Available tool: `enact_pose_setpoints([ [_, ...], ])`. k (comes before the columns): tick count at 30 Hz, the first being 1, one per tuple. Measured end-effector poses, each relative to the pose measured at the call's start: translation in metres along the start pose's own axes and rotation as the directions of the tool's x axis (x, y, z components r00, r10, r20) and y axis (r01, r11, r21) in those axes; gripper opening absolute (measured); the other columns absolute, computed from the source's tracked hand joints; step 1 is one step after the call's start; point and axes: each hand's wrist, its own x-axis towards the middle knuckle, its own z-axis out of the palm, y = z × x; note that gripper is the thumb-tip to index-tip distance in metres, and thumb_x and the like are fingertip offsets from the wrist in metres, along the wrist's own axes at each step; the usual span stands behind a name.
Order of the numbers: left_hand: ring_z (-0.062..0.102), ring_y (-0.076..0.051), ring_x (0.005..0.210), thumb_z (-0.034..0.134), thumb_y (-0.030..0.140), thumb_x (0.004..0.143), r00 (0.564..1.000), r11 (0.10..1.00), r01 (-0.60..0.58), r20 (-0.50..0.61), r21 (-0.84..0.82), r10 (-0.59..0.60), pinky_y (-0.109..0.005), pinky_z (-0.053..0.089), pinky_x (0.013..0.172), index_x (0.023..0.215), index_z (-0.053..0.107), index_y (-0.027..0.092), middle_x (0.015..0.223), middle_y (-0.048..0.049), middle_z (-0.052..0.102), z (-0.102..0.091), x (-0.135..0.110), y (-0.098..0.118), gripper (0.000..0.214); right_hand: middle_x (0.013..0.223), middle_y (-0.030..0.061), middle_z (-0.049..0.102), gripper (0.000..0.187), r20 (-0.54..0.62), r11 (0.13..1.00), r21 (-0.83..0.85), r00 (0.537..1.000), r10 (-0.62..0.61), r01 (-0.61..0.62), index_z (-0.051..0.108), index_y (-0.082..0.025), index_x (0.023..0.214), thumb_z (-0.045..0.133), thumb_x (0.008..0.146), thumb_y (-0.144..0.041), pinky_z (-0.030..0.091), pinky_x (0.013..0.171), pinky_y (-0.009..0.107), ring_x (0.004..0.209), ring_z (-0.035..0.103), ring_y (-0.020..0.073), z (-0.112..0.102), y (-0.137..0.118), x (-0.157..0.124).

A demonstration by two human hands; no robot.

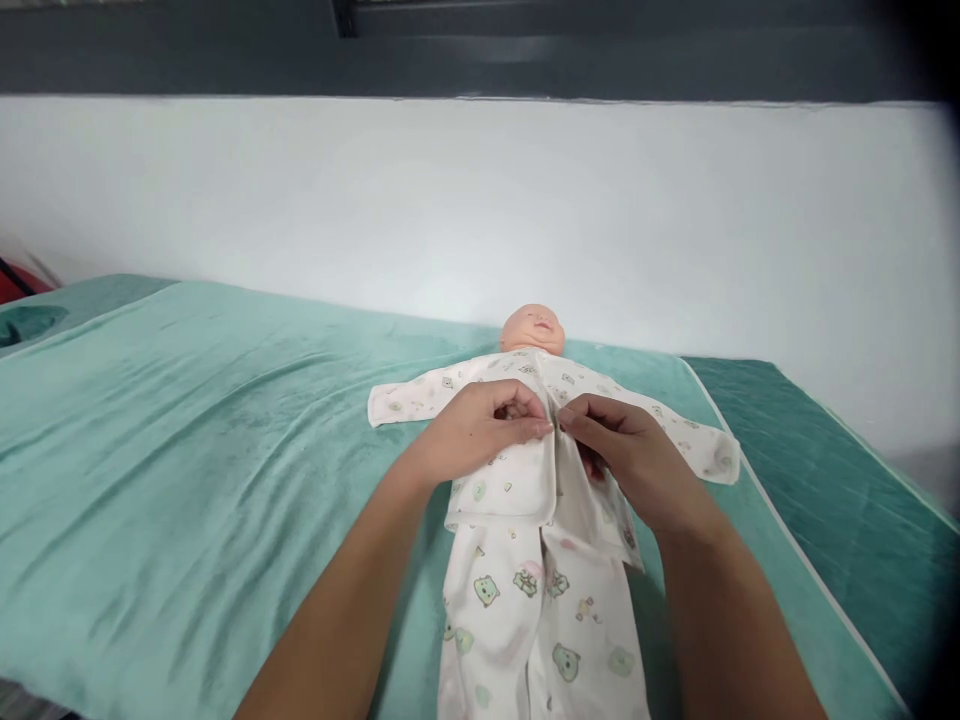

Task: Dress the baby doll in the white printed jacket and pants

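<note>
A baby doll (533, 329) lies on its back on a teal towel (187, 430), head pointing away from me. It wears a white printed shirt (420, 397) and matching trousers (525, 620). My left hand (480, 428) pinches the left front edge of the shirt at the doll's chest, fingers closed. Meeting it fingertip to fingertip at the middle seam, my right hand (630, 450) pinches the right front edge. Both shirt sleeves lie spread out to the sides.
The towel covers a padded surface against a white wall (675, 220). A darker green mat (847, 500) shows at the right, with the surface's edge beyond it. Something red (15, 282) sits at the far left.
</note>
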Motion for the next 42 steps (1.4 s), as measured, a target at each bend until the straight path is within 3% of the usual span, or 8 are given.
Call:
enact_pose_setpoints([
  [5,0.049,-0.011,0.065,0.064,0.038,0.083,0.999,0.997,0.026,0.041,-0.069,-0.023,-0.024,0.036,0.055,0.079,0.065,0.019,0.073,0.0004,0.056,0.003,0.002,-0.002,0.019,0.053,-0.0034,0.052,0.040,0.021,0.998,0.055,1.000,0.010,-0.012,0.061,-0.019,0.071,0.062,0.087,-0.056,0.030,0.050,0.024,0.050,0.043,0.0101,0.005,0.004,-0.001],
  [14,0.049,-0.011,0.065,0.061,0.032,0.086,0.997,0.992,0.037,0.068,-0.117,-0.029,-0.025,0.035,0.057,0.084,0.064,0.021,0.073,0.0014,0.057,0.002,0.002,-0.001,0.011,0.055,-0.0009,0.056,0.046,0.048,0.999,0.042,0.998,-0.027,0.025,0.061,-0.019,0.068,0.057,0.090,-0.058,0.037,0.051,0.025,0.051,0.048,0.0111,0.007,0.005,-0.001],
  [19,0.056,-0.013,0.075,0.057,0.032,0.090,0.995,0.989,0.011,0.103,-0.149,0.004,-0.027,0.041,0.065,0.091,0.063,0.020,0.081,-0.0023,0.063,0.001,0.002,-0.005,0.013,0.054,-0.0004,0.058,0.045,0.048,0.998,0.050,0.998,-0.030,0.028,0.061,-0.018,0.069,0.055,0.092,-0.056,0.038,0.051,0.024,0.050,0.049,0.0109,0.006,0.007,0.000],
  [24,0.054,-0.012,0.073,0.059,0.032,0.089,0.994,0.992,0.016,0.109,-0.127,-0.002,-0.026,0.041,0.064,0.092,0.062,0.020,0.078,-0.0009,0.059,0.001,0.003,-0.007,0.013,0.052,-0.0008,0.058,0.041,0.045,0.995,0.097,0.998,-0.039,0.035,0.060,-0.018,0.071,0.052,0.095,-0.050,0.038,0.049,0.023,0.048,0.049,0.0100,0.008,0.007,0.001],
  [30,0.045,-0.009,0.066,0.056,0.034,0.091,0.991,0.997,0.029,0.133,-0.078,-0.018,-0.023,0.032,0.058,0.093,0.056,0.021,0.071,0.0041,0.052,0.001,0.003,-0.004,0.013,0.072,0.0019,0.071,0.030,0.043,0.979,0.201,0.998,-0.045,0.036,0.056,-0.020,0.080,0.053,0.096,-0.045,0.038,0.045,0.022,0.049,0.058,0.0101,0.012,0.009,0.003],
  [35,0.047,-0.011,0.069,0.054,0.039,0.093,0.988,0.999,0.028,0.154,-0.024,-0.024,-0.025,0.035,0.062,0.098,0.053,0.023,0.073,0.0040,0.054,0.002,0.001,-0.001,0.017,0.073,0.0029,0.072,0.031,0.051,0.983,0.174,0.996,-0.066,0.056,0.054,-0.020,0.080,0.049,0.098,-0.046,0.039,0.045,0.022,0.050,0.060,0.0110,0.013,0.009,0.003],
  [42,0.049,-0.012,0.071,0.051,0.033,0.093,0.992,0.999,0.018,0.121,-0.026,-0.014,-0.025,0.035,0.063,0.098,0.053,0.023,0.075,0.0032,0.055,0.004,0.001,-0.004,0.011,0.071,0.0015,0.071,0.025,0.044,0.983,0.176,0.998,-0.051,0.043,0.055,-0.021,0.085,0.049,0.098,-0.042,0.038,0.044,0.021,0.048,0.060,0.0110,0.014,0.007,0.003],
])
